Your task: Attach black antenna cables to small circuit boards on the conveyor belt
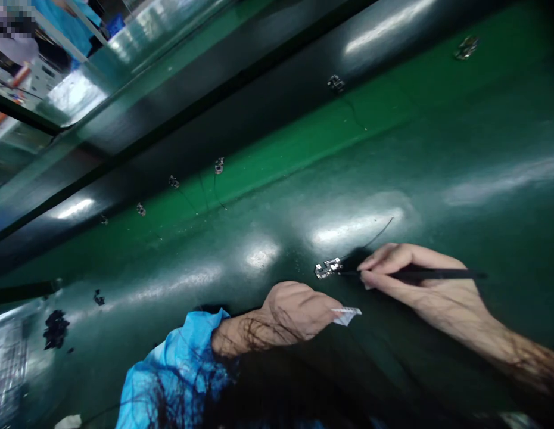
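Board (pixel 329 268): right of centre, notched, bright pads, near tool tip
Left hand (pixel 299 311): pinching pale translucent strip (pixel 346 316), just below board
Right hand (pixel 422 280): pinching slim black tool (pixel 456 274)
Table (pixel 384 179): glossy green, stretches up to brighter band's (pixel 295 143) diagonal edge

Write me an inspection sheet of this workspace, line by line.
Surface: green tabletop, glossy, with bright reflections; a brighter green strip runs along its far side.
Job's things: small circuit board lying on the tabletop; slim dark tool pointing at it, contact unclear.
Clutter: dark pile and a small dark piece at left; more small boards spaced along the strip.
Hands: left hand pinches a small pale slip; right hand grips the tool.
Cables: thin dark wire near the board, its join unclear.
Surroundings: blurred person beyond, upper left.
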Demonstrator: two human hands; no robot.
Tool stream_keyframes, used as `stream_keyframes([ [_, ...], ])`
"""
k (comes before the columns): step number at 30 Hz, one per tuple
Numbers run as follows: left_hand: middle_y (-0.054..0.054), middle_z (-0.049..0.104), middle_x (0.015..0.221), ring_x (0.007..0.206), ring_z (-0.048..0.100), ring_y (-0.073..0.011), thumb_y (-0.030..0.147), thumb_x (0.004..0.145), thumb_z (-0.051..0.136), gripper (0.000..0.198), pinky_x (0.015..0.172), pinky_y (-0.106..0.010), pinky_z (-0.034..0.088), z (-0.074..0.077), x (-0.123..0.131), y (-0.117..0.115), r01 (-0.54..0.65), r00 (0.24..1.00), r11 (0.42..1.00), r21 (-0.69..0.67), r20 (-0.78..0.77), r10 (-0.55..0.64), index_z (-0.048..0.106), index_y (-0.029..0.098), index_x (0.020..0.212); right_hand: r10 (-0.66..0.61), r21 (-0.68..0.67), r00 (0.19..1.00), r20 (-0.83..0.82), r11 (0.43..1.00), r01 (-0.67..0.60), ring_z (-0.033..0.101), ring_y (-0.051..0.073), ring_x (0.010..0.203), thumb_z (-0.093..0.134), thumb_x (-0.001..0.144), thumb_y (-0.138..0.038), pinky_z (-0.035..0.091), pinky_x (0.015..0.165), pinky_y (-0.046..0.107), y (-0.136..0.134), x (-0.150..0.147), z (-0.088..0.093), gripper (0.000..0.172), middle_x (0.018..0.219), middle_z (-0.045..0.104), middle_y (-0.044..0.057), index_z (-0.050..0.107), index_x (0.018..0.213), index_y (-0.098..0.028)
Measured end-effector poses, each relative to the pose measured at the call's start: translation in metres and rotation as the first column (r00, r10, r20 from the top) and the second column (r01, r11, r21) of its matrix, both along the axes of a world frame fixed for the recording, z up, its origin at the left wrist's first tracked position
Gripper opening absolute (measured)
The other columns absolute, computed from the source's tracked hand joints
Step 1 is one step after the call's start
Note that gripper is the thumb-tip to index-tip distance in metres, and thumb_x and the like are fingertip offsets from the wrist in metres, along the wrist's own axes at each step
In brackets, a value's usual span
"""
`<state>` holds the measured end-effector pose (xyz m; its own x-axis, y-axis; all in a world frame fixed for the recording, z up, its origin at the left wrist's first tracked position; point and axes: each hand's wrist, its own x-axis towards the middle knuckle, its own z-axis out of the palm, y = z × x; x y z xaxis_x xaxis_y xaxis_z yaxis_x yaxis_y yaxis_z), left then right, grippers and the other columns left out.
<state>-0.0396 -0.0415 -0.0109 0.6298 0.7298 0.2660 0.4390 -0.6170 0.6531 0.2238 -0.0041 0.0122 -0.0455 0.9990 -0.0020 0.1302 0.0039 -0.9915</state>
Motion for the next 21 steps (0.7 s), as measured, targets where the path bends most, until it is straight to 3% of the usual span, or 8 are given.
stream_keyframes([
  [3,-0.003,0.098,0.118,0.096,0.094,-0.0227,0.021,0.113,0.077,0.015,0.089,-0.029,0.074,0.000,-0.002,-0.001,0.068,0.996,0.992,0.105,-0.061,-0.062,0.089,0.029,0.113,-0.066,-0.090,0.998,0.025,0.994,0.068,0.087,0.028,0.070,0.110,0.074,-0.071,0.075,0.066,0.038,0.008,-0.004,-0.006,0.051,0.071,0.086,0.004,0.080,0.065,-0.031],
  [7,-0.013,0.094,0.135,0.131,0.090,-0.0293,0.016,0.115,0.071,0.019,0.119,-0.038,0.070,0.004,-0.004,0.000,0.043,0.993,0.981,0.189,-0.113,-0.022,0.087,0.022,0.121,-0.044,-0.103,0.999,0.009,0.994,0.044,0.085,0.025,0.068,0.109,0.075,-0.069,0.074,0.065,0.036,0.008,-0.010,-0.008,0.047,0.073,0.087,0.004,0.082,0.065,-0.031],
  [14,-0.016,0.094,0.134,0.131,0.090,-0.0299,0.019,0.115,0.068,0.019,0.118,-0.038,0.072,0.007,-0.001,0.001,0.034,0.984,0.975,0.222,-0.181,0.007,0.087,0.019,0.120,-0.013,-0.076,1.000,0.004,0.997,0.013,0.085,0.021,0.067,0.105,0.083,-0.063,0.072,0.067,0.029,0.004,-0.013,-0.006,0.040,0.075,0.088,0.002,0.084,0.068,-0.032],
  [21,-0.014,0.095,0.135,0.129,0.090,-0.0279,0.021,0.115,0.067,0.021,0.117,-0.035,0.073,0.006,-0.001,-0.001,0.035,0.978,0.975,0.221,-0.210,0.013,0.087,0.021,0.118,0.003,-0.066,1.000,0.024,0.998,-0.001,0.086,0.023,0.068,0.101,0.088,-0.068,0.073,0.067,0.030,0.003,-0.013,-0.008,0.046,0.076,0.089,0.003,0.082,0.068,-0.031],
])
